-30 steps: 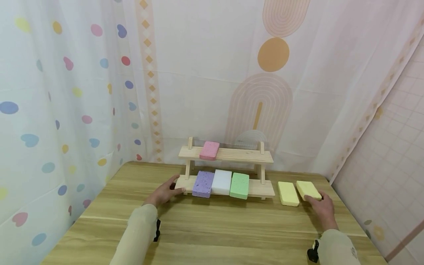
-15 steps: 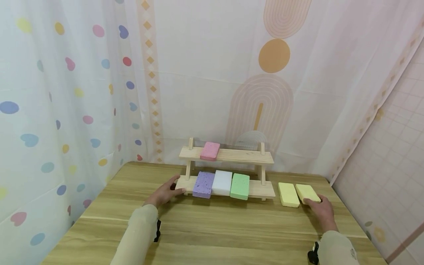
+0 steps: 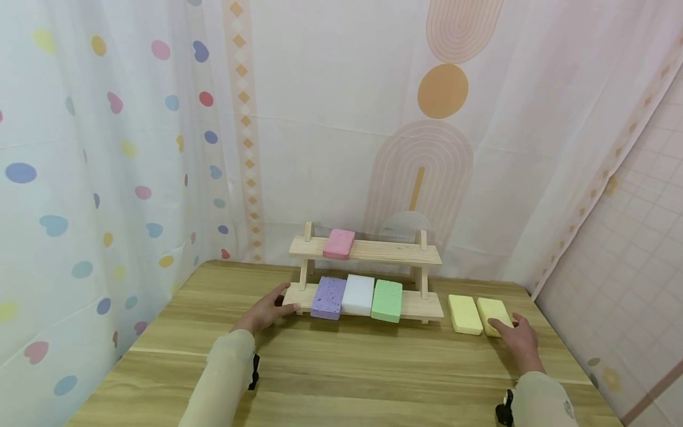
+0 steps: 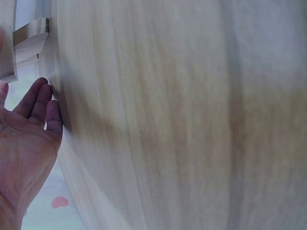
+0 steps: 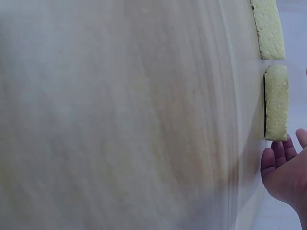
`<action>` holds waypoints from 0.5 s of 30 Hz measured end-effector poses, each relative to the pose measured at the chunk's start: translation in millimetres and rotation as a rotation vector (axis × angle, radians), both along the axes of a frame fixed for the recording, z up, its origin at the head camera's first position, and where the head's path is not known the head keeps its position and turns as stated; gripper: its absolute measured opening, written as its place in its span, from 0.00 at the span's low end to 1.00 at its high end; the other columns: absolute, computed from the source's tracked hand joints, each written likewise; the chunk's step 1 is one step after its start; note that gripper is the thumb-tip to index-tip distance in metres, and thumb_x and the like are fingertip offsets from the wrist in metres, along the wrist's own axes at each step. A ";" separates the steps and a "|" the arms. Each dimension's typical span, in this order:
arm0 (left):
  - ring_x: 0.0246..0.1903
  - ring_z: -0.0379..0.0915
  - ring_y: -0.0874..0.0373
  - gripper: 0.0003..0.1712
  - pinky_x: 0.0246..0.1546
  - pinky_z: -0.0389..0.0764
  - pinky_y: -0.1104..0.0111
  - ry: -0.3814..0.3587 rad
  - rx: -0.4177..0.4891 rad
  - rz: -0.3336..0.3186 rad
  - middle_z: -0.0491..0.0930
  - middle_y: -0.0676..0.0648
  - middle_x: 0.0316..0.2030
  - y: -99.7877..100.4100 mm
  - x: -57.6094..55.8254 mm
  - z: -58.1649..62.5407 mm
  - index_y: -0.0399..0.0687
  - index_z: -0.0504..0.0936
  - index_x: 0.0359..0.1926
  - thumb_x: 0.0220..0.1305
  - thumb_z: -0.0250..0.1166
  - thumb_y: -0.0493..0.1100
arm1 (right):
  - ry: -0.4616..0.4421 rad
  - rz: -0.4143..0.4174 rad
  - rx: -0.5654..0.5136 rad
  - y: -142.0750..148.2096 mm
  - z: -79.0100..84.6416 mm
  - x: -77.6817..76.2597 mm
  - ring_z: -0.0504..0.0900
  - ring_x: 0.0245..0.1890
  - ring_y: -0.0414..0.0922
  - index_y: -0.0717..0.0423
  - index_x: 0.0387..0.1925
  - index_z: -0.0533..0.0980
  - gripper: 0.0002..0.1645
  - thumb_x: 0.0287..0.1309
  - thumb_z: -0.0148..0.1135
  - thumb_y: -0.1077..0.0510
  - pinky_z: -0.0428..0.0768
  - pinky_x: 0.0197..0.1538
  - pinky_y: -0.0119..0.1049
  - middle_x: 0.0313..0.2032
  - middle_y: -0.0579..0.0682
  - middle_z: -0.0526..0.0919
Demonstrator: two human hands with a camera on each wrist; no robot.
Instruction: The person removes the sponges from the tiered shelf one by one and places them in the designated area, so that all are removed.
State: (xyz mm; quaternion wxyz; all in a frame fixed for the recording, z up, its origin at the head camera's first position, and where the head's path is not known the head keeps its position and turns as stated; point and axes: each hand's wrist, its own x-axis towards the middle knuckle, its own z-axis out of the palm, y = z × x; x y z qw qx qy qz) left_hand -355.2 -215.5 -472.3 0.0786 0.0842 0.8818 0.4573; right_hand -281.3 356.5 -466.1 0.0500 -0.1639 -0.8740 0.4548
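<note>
My left hand (image 3: 262, 311) is at the left end of the wooden two-tier rack's lower shelf (image 3: 418, 303). Its fingers look extended beside the shelf end in the left wrist view, where the thumb is mostly cut off. On that shelf lie a purple sponge (image 3: 328, 298), a white sponge (image 3: 358, 294) and a green sponge (image 3: 386, 300). A pink sponge (image 3: 338, 244) occupies the upper shelf. To the right, my right hand (image 3: 520, 341) has loosely spread fingers around the near right side of a yellow sponge (image 3: 493, 313) flat on the table. Another yellow sponge (image 3: 465, 314) lies just left of it.
The wood-grain table (image 3: 373, 379) extends in front of the rack. A patterned curtain (image 3: 331, 148) hangs close behind it, with a dotted curtain (image 3: 117, 178) along the left. A tile-patterned sheet (image 3: 640, 237) borders the right side.
The right yellow sponge has come down and turned to lie almost parallel with the other yellow one. My right fingers have loosened from it. My left hand stays in place.
</note>
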 end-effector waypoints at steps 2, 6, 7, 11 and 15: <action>0.66 0.61 0.36 0.50 0.65 0.60 0.43 0.001 -0.003 -0.002 0.65 0.29 0.66 -0.1 -0.2 0.0 0.41 0.49 0.78 0.68 0.65 0.56 | 0.002 -0.002 0.000 0.1 1.5 1.0 0.54 0.67 0.72 0.78 0.72 0.40 0.57 0.67 0.57 0.42 0.54 0.69 0.61 0.66 0.81 0.52; 0.66 0.60 0.36 0.50 0.65 0.59 0.43 -0.003 -0.006 0.003 0.64 0.29 0.67 -0.1 -1.2 -1.0 0.41 0.49 0.78 0.68 0.65 0.57 | -0.004 -0.004 0.005 0.7 5.3 2.4 0.53 0.67 0.72 0.77 0.72 0.39 0.58 0.67 0.56 0.40 0.53 0.69 0.61 0.67 0.80 0.51; 0.66 0.60 0.36 0.50 0.66 0.59 0.43 -0.005 -0.005 0.006 0.64 0.29 0.67 -0.1 -1.5 -1.2 0.42 0.49 0.78 0.68 0.65 0.57 | -0.008 -0.004 0.006 1.3 6.3 2.6 0.52 0.67 0.73 0.77 0.72 0.39 0.58 0.67 0.56 0.39 0.53 0.69 0.61 0.67 0.80 0.51; 0.66 0.59 0.36 0.50 0.66 0.58 0.43 -0.007 -0.008 0.010 0.63 0.29 0.67 0.3 -2.0 -1.8 0.42 0.49 0.78 0.68 0.65 0.57 | -0.013 -0.013 -0.009 2.2 9.8 2.1 0.51 0.68 0.73 0.76 0.73 0.38 0.59 0.67 0.55 0.37 0.54 0.68 0.62 0.68 0.80 0.49; 0.67 0.58 0.36 0.50 0.67 0.57 0.43 -0.008 -0.013 0.005 0.63 0.29 0.68 0.4 -2.1 -1.5 0.42 0.48 0.78 0.68 0.64 0.57 | 0.013 -0.036 -0.013 1.5 13.6 1.9 0.51 0.68 0.73 0.76 0.73 0.39 0.59 0.67 0.54 0.36 0.56 0.68 0.62 0.68 0.80 0.49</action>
